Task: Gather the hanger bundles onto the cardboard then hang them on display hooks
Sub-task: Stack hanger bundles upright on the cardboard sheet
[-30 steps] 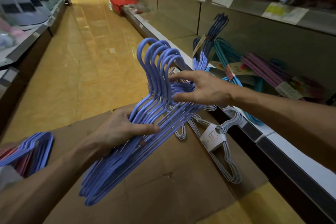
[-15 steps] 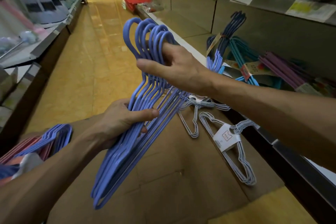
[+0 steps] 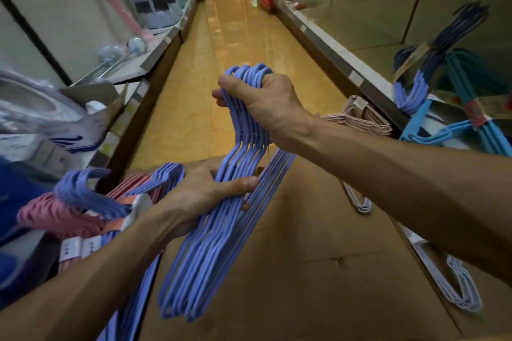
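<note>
Hands clamp the lilac hanger bundle (image 3: 210,235), right hand (image 3: 266,108) round the hooks, left hand (image 3: 205,196) at the shoulders: light, stiff, slippery, likely to splay.

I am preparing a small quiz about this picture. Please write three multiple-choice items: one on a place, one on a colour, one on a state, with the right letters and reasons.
1. Where does the right hand grip the held hanger bundle?
A. at the hooks
B. at the bottom bars
C. at a paper label

2. What colour is this bundle?
A. white
B. lavender blue
C. pink

3. How is the left hand?
A. open, idle
B. flat on the cardboard
C. gripping the bundle's shoulders

Key: 1 A, its fingers curl around the hooks; 2 B, all held hangers are lavender blue; 3 C, its thumb presses across the wires.
</note>
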